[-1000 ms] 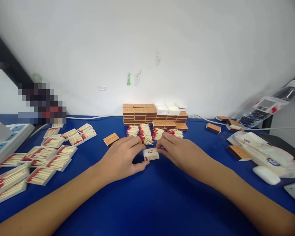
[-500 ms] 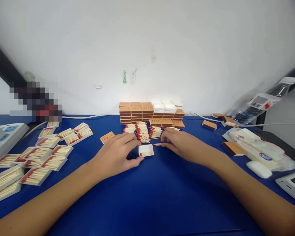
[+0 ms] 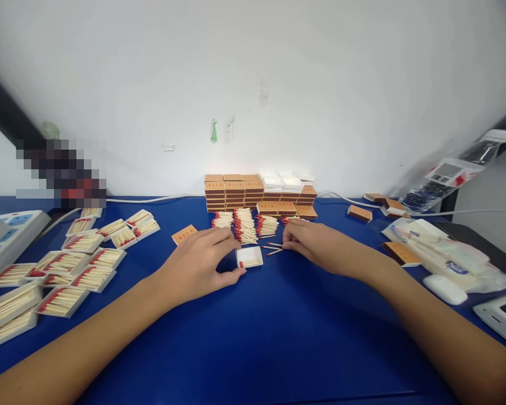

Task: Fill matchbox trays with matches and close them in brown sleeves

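My left hand (image 3: pixel 198 261) grips a small white matchbox tray (image 3: pixel 249 256) by its left end on the blue table (image 3: pixel 253 332), thumb and forefinger pinching it. Only a match or two lies in the tray. My right hand (image 3: pixel 316 243) rests just right of the tray, fingers curled over a few loose red-tipped matches (image 3: pixel 273 249) on the cloth; whether it pinches any I cannot make out. Behind both hands lie piles of loose matches (image 3: pixel 247 225), and behind those a stack of orange matchboxes (image 3: pixel 236 192).
Several filled open trays (image 3: pixel 67 264) cover the left side, beside a white power strip (image 3: pixel 4 236). An orange sleeve (image 3: pixel 184 234) lies left of the piles. At right are loose boxes (image 3: pixel 358 213), plastic packets (image 3: pixel 442 253), a white case (image 3: pixel 444 289) and cables.
My right hand has drawn back from the tray and a few matches now lie on the cloth between them. The tray holds fewer visible red tips. My left hand has kept its hold.
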Action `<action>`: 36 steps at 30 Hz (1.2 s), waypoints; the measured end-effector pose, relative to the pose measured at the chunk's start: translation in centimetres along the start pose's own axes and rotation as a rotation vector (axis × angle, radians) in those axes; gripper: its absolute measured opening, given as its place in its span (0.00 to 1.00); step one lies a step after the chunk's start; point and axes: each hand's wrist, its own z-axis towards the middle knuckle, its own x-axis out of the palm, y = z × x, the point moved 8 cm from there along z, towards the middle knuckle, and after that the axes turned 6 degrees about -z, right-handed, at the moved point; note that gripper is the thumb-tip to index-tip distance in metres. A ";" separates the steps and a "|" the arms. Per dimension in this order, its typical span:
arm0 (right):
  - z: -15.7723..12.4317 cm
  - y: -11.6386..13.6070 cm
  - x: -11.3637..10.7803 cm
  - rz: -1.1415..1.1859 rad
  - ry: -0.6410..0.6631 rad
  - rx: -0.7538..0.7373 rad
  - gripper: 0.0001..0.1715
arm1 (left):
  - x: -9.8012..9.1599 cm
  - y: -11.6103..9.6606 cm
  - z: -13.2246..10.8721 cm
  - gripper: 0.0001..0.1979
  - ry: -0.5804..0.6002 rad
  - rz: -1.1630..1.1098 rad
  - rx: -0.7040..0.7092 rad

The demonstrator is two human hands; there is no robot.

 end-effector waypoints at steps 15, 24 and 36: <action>0.5 1.2 0.1 0.016 -0.117 -0.035 0.07 | 0.1 0.1 0.0 0.10 0.015 -0.020 -0.011; 1.2 1.5 1.0 0.044 -0.090 -0.041 0.09 | 0.2 0.1 0.1 0.10 0.026 -0.015 -0.018; 0.3 2.0 0.1 0.080 -0.024 -0.067 0.11 | 0.1 0.2 0.0 0.10 0.014 -0.021 -0.012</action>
